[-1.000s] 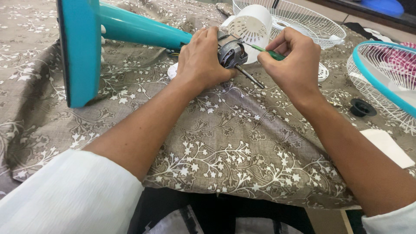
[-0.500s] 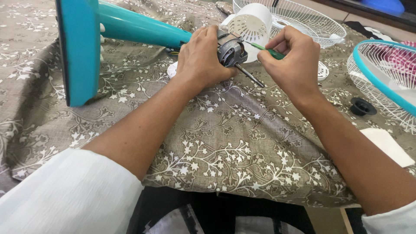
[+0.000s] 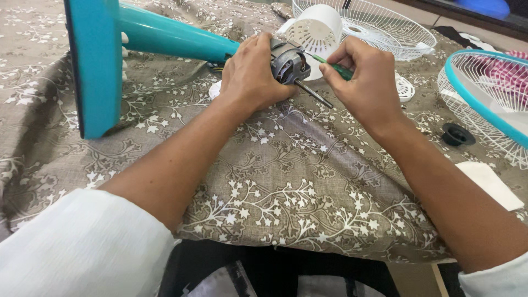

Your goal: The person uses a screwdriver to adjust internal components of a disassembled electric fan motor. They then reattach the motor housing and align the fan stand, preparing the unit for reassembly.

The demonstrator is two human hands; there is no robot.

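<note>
A teal fan stand [image 3: 165, 36] lies on its side on a patterned cloth, its square base [image 3: 96, 60] upright at the left. My left hand [image 3: 250, 77] grips the grey fan motor [image 3: 289, 63] at the top of the stand, whose metal shaft [image 3: 313, 94] points toward me. My right hand [image 3: 366, 85] pinches a green-handled screwdriver [image 3: 335, 69], its tip against the motor. A white motor cover [image 3: 319, 30] sits right behind the motor.
A white wire fan grille [image 3: 379, 25] lies at the back. A teal-rimmed grille [image 3: 484, 96] lies at the right with a black round nut [image 3: 456, 135] beside it. A white paper piece [image 3: 489, 184] rests near the right edge. Grey floral cloth [image 3: 275, 187] covers the surface.
</note>
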